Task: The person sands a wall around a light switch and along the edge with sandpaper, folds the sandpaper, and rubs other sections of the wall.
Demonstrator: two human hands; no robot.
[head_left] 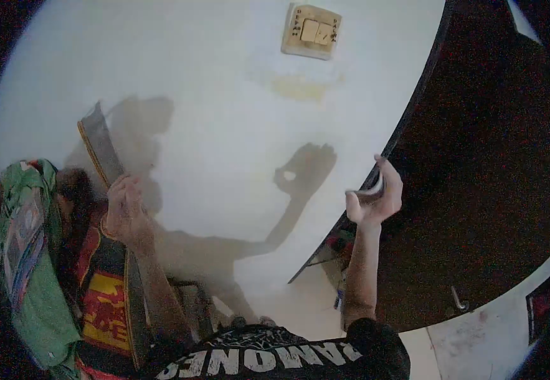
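On the left, my left hand (125, 209) is closed, fingers pinched on a long cloth band (101, 139). Its grey upper end with an orange edge sticks up above the fingers. Below the hand hangs patterned black, red and yellow cloth (107, 304), which seems to be the same piece, though the join is hidden by my hand. My right hand (379, 193) is raised before the wall's edge, thumb and fingers curved apart. No object shows clearly between them.
A white wall (224, 139) stands close ahead, bearing my shadow. High on it sits a light switch (313, 31). Green clothing (40, 304) hangs at the left. A dark door (478, 164) with a metal handle (459, 301) fills the right.
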